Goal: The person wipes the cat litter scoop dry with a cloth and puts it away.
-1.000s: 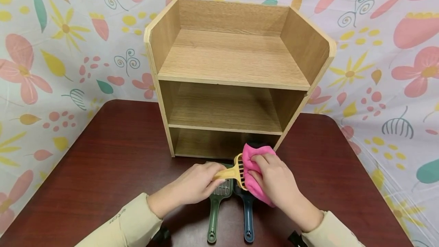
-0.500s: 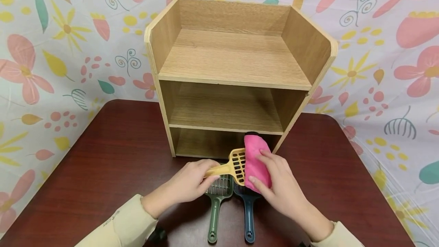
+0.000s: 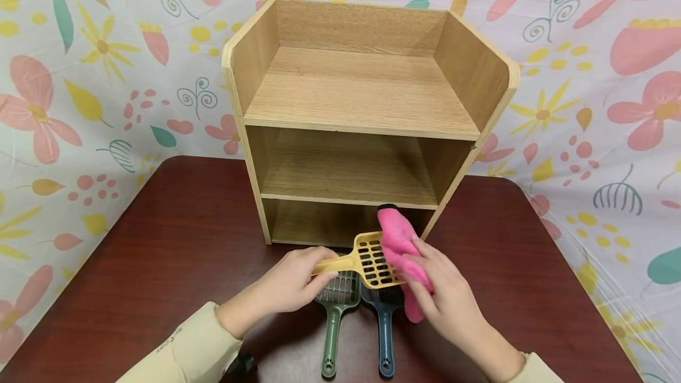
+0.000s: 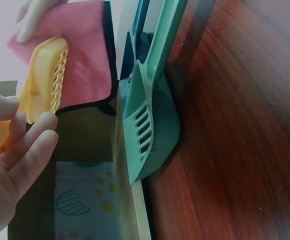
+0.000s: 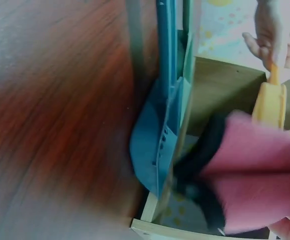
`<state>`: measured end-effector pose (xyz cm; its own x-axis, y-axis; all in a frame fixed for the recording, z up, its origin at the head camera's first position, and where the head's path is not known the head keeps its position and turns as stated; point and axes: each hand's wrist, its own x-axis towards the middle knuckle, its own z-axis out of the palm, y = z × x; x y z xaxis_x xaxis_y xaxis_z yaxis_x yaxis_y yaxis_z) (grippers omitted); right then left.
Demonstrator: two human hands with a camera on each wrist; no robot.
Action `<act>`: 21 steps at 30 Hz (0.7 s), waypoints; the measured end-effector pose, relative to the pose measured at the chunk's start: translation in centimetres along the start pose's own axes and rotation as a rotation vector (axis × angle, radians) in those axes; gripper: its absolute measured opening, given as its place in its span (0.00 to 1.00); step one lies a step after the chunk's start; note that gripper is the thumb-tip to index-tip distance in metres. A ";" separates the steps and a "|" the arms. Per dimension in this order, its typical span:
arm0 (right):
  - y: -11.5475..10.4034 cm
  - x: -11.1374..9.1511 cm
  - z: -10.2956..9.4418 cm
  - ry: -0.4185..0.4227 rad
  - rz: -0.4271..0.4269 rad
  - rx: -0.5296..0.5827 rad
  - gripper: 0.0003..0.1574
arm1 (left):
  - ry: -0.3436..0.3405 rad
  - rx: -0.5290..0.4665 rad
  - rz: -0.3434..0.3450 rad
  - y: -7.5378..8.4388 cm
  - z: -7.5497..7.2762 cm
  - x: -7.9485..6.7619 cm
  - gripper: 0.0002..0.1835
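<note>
My left hand (image 3: 282, 285) grips the handle of a yellow slotted litter scoop (image 3: 346, 263), its slotted head pointing right. My right hand (image 3: 454, 297) holds a bunched pink cloth (image 3: 396, 232) with black edging over the far side of that head. In the right wrist view the cloth (image 5: 260, 170) hangs blurred and folded, hiding part of the scoop. Below them a green litter scoop (image 3: 331, 336) and a dark blue litter scoop (image 3: 386, 338) lie side by side, handles toward me. The left wrist view shows their heads at the shelf's lower front edge.
A wooden shelf unit (image 3: 367, 84) with an upper tray and two lower compartments stands behind the scoops on the dark red-brown table (image 3: 159, 265). A floral-patterned curtain (image 3: 133, 75) hangs behind the table.
The yellow scoop has turned from nearly edge-on to show its slotted face. The cloth has slid rightward and bunched up, baring more of the slots. Green and blue scoops stay put.
</note>
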<state>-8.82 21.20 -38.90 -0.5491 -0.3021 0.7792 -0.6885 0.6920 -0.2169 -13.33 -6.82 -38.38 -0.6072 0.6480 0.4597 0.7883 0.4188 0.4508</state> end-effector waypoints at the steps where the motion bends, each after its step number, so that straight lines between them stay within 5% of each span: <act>1: 0.0 0.1 -0.1 0.033 0.027 0.023 0.25 | -0.012 -0.001 -0.005 0.0 0.0 0.0 0.12; 7: -0.4 0.1 0.1 0.196 0.123 0.060 0.27 | -0.052 -0.002 -0.014 0.2 0.0 0.0 0.12; 11: -0.8 -0.1 0.7 0.203 0.076 0.091 0.26 | -0.034 -0.005 0.002 0.3 0.1 0.2 0.12; 17: -1.6 -0.3 1.4 0.013 -0.106 0.081 0.25 | -0.016 0.006 0.001 0.6 0.0 0.4 0.12; 21: -2.0 -0.4 1.0 -0.150 -0.090 0.027 0.28 | -0.018 0.017 0.006 0.6 -0.1 0.4 0.12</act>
<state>-7.72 19.31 -39.39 -0.5478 -0.4581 0.7000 -0.7495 0.6404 -0.1674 -13.11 -6.36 -37.86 -0.6008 0.6619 0.4482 0.7935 0.4259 0.4348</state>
